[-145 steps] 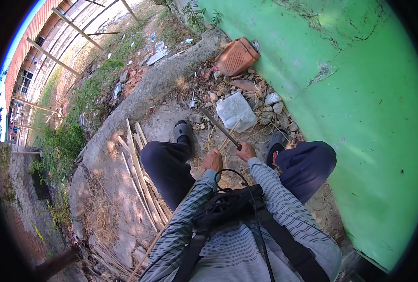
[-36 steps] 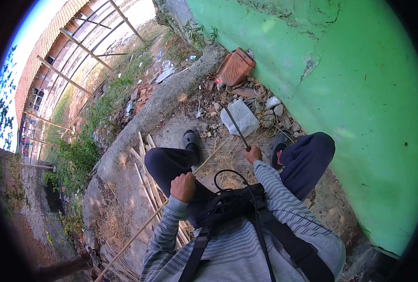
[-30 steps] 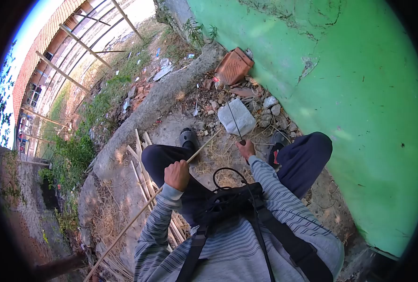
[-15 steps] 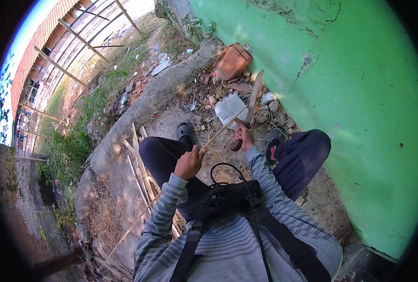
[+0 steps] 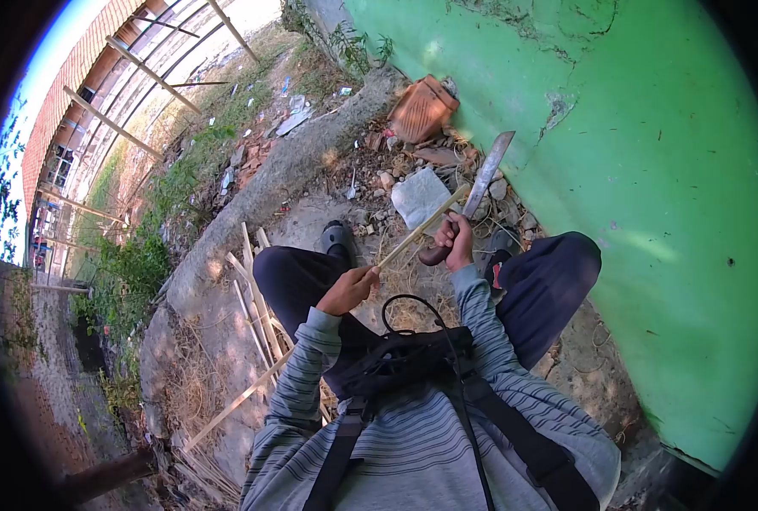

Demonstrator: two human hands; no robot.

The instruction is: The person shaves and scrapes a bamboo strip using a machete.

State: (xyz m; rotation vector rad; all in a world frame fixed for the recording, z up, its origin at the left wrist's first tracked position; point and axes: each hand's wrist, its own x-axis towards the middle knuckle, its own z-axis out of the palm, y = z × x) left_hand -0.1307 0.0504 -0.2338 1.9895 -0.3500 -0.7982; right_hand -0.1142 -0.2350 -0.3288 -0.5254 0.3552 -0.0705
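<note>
My left hand (image 5: 349, 290) is closed around a long, thin bamboo strip (image 5: 415, 233). One end of the strip points up and right, close to the blade; the other runs back under my left forearm toward the ground. In my right hand (image 5: 456, 242) is a machete (image 5: 489, 175) with a dark curved handle, its blade tilted up and to the right. The strip's far end crosses near the base of the blade; whether they touch I cannot tell. Beyond them lies a pale flat slab (image 5: 420, 200) on the rubble.
More bamboo strips (image 5: 258, 298) lie on the ground beside my left knee. A green wall (image 5: 634, 170) rises on the right. An orange ridged object (image 5: 424, 109) leans by the wall. A low concrete ledge (image 5: 268, 179) curves along the left, with plants (image 5: 132, 277) beyond.
The machete blade has swung to the right and shows more of its flat side. The strip's far end has shifted up and right, and the strip now looks wider.
</note>
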